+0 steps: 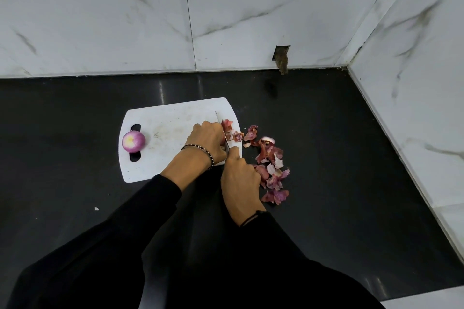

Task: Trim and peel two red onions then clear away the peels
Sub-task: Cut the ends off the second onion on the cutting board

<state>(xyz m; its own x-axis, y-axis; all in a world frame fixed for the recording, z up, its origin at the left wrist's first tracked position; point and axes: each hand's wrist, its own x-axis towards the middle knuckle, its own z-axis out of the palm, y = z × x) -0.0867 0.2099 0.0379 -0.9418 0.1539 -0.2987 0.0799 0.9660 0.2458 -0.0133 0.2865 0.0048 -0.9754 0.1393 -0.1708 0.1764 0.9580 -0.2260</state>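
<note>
A peeled red onion [133, 142] sits at the left end of the white cutting board [165, 123], over its handle slot. My left hand [207, 139] is curled over something near the board's right edge; what it covers is hidden. My right hand [239, 178] grips a knife [222, 133] whose blade runs up along my left hand's fingers. A few onion peels [232, 133] lie on the board just right of the blade. More loose peels [272, 168] are scattered on the black counter to the right of the board.
The black counter [75, 133] runs to white marble wall tiles at the back and right, meeting in a corner [347, 68]. A dark notch [281, 57] sits in the back wall's base. A small white speck [96, 208] lies on the counter at left.
</note>
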